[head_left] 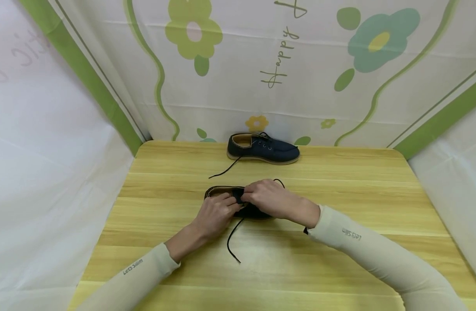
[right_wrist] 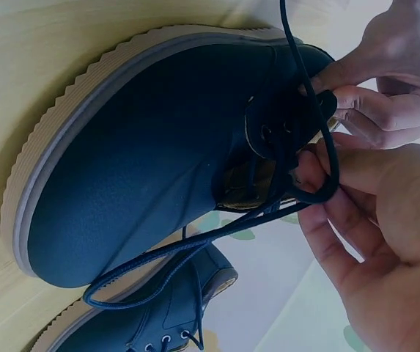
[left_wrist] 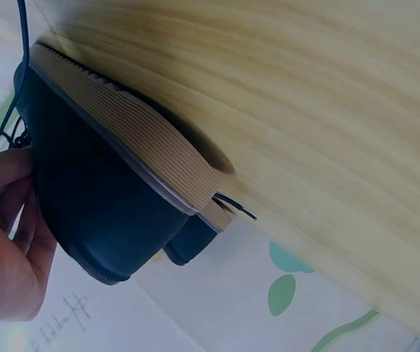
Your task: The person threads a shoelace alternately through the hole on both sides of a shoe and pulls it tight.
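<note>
A dark blue lace-up shoe with a tan ribbed sole stands upright on the table, its toe to the right. My left hand pinches the eyelet flap at the near side of its opening. My right hand is over the lacing; in the right wrist view its bent fingers pinch at a black shoelace beside the tongue. One long loop of lace hangs across the shoe's side. Another lace end trails onto the table in front. The exact fingertip contact is partly hidden.
A matching shoe stands at the table's back edge, its loose lace lying towards the front left. Behind it hangs a white curtain with flower prints. White sheets flank the wooden table on both sides.
</note>
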Demonstrator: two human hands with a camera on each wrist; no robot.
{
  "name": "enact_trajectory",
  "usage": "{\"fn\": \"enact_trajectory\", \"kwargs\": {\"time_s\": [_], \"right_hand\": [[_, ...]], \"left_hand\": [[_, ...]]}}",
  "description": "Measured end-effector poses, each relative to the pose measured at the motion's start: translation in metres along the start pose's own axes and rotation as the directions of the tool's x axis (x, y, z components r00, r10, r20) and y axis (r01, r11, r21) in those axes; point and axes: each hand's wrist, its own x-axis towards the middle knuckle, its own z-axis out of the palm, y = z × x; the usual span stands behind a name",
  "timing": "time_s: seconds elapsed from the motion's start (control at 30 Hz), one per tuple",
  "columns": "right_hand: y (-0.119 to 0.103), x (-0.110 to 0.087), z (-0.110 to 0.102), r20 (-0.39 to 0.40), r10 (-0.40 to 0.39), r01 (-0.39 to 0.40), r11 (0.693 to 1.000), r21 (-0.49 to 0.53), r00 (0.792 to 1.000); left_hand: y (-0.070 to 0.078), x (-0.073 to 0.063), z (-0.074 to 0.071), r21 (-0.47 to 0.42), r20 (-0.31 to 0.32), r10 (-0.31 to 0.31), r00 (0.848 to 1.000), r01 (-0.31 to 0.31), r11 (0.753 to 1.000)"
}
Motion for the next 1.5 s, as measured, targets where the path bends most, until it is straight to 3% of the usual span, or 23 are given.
{"fn": "enact_trajectory", "kwargs": {"time_s": [0.23, 0.53, 0.63, 0.8, 1.1, 1.3, 1.5], "right_hand": [[-0.002, 0.0, 0.001, -0.004, 0.019, -0.019, 1.0, 0.013, 1.0], [-0.005, 0.0, 0.006, 0.009, 0.12, -0.12, 0.983, 0.142, 0.993], [-0.007, -0.003, 0.01, -0.019, 0.159, -0.152, 0.971, 0.185, 0.987], [-0.009, -0.009, 0.018, -0.106, 0.205, -0.176, 0.957, 0.23, 0.973], [-0.012, -0.009, 0.033, -0.251, 0.176, -0.149, 0.981, 0.123, 0.952], [-0.015, -0.005, 0.043, -0.355, 0.143, -0.139, 0.99, 0.039, 0.924], [-0.018, -0.007, 0.042, -0.389, 0.174, -0.166, 0.985, 0.052, 0.905]], "left_hand": [[-0.002, 0.0, -0.001, -0.057, 0.0, -0.034, 0.999, 0.034, 0.998], [-0.005, 0.001, -0.003, -0.16, 0.047, -0.174, 0.984, 0.179, 0.971], [-0.007, 0.003, -0.005, -0.212, 0.092, -0.253, 0.963, 0.267, 0.94], [-0.011, 0.007, -0.008, -0.29, 0.199, -0.365, 0.91, 0.41, 0.865], [-0.025, 0.017, -0.014, -0.394, 0.39, -0.411, 0.824, 0.553, 0.734], [-0.029, 0.018, -0.017, -0.421, 0.438, -0.398, 0.806, 0.575, 0.701], [-0.028, 0.02, -0.019, -0.41, 0.457, -0.39, 0.8, 0.578, 0.706]]}}
